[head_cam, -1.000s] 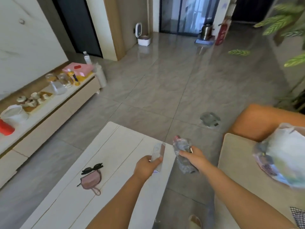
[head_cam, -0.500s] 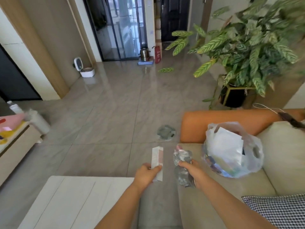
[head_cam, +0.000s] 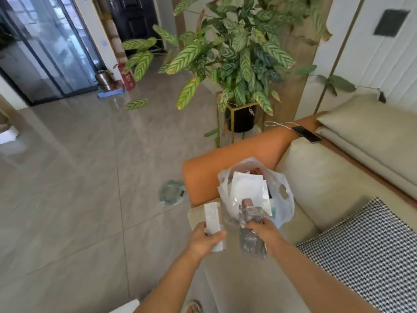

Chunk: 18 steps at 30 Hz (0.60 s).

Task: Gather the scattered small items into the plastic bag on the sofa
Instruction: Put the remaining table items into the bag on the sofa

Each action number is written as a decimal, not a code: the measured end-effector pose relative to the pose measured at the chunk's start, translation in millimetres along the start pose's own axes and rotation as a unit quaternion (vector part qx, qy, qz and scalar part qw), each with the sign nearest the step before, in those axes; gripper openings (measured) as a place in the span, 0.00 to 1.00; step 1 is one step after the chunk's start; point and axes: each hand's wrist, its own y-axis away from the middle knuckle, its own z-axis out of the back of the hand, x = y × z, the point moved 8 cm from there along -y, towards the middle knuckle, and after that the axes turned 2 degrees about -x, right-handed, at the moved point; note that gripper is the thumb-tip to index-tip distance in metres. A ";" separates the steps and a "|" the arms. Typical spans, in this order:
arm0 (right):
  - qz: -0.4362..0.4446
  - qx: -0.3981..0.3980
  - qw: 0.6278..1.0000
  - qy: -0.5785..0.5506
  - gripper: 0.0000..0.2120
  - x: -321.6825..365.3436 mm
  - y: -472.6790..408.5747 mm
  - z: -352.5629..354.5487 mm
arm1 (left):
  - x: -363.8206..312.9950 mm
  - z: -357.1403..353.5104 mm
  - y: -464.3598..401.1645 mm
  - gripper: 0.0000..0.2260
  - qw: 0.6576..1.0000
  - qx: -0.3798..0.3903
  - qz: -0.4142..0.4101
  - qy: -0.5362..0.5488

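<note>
A white translucent plastic bag [head_cam: 283, 195] stands open on the beige sofa seat [head_cam: 320, 188], against the orange armrest [head_cam: 230, 154]. White packets and other small items fill it. My left hand [head_cam: 204, 241] grips a slim white box [head_cam: 212, 218] upright, just left of the bag. My right hand [head_cam: 262, 230] holds a crumpled silvery foil packet [head_cam: 250, 231] in front of the bag's mouth, overlapping its lower front.
A large potted plant [head_cam: 239, 64] stands behind the armrest. A phone [head_cam: 306, 134] with a cable lies on the armrest's far end. A checked cushion [head_cam: 370, 251] lies at right. A crumpled clear wrapper [head_cam: 171, 192] sits on the tiled floor left of the sofa.
The view has swung right from the coffee table to the sofa. Both hands, still holding the box and the packet, have come up close to the bag.
</note>
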 end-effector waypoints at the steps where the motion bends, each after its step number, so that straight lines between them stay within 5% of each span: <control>1: -0.004 -0.015 1.000 -0.005 0.14 1.3 -5.8 7.5 | -6.1 -5.3 -12.1 0.25 1.000 0.014 0.000 -0.016; 7: -0.030 -0.087 0.994 -0.057 0.10 18.7 -40.2 32.8 | -46.5 -36.6 -79.6 0.16 0.992 0.121 -0.024 -0.039; 10: -0.044 -0.142 0.987 -0.061 0.16 32.1 -55.9 40.8 | -69.2 -41.3 -109.5 0.12 0.984 0.152 -0.051 -0.076; 18: -0.073 -0.155 0.984 -0.036 0.08 55.7 -90.1 55.4 | -91.6 -78.0 -181.5 0.18 0.972 0.186 0.033 -0.141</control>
